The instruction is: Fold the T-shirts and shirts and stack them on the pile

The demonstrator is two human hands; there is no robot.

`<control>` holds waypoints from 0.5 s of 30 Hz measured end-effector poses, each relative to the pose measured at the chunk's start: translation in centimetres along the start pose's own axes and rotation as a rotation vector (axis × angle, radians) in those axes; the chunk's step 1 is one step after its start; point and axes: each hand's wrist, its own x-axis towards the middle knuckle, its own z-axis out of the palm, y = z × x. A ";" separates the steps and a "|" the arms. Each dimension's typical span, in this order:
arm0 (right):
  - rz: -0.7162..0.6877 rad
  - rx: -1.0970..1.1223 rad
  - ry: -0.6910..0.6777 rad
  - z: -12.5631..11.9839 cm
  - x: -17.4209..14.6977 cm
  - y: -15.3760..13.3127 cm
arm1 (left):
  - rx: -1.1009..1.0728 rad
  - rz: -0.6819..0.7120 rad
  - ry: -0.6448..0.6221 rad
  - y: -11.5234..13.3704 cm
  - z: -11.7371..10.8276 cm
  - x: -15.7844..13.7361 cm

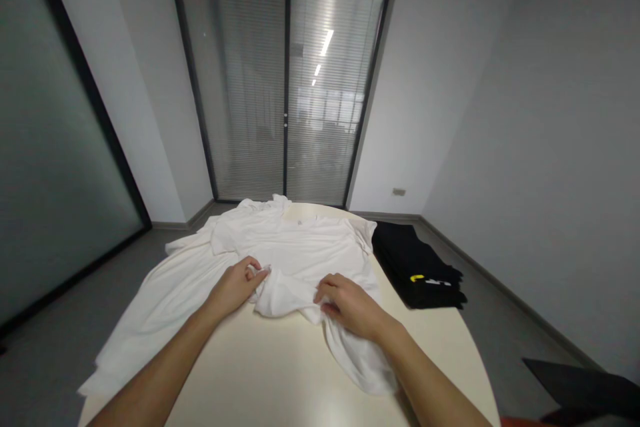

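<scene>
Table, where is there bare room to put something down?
The table is barest at its near side, between the left forearm and the trailing part of the white shirt by the right forearm. A smaller patch lies right of that forearm, below the folded black stack. Crowded: left, under white cloth; middle, where left hand and right hand touch the shirt.

Office: glass partition (pixel 287 80) with blinds (pixel 240 120)
</scene>
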 end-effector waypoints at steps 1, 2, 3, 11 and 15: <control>-0.011 -0.029 0.005 -0.1 0.0 -0.5 | -0.001 0.010 0.004 0.4 -0.1 -0.2; -0.023 -0.048 -0.003 -0.1 -0.1 -1.1 | -0.002 0.028 -0.007 0.9 -0.3 -0.4; -0.031 -0.061 -0.025 -0.1 -0.1 -1.8 | -0.002 0.048 -0.041 1.4 -0.6 -0.6; 0.060 -0.074 -0.131 0.7 -0.1 -2.6 | 0.081 0.149 -0.255 2.5 -1.0 -1.7; 0.074 0.035 -0.063 0.3 -0.3 -1.4 | -0.264 0.078 -0.157 2.2 0.0 -1.1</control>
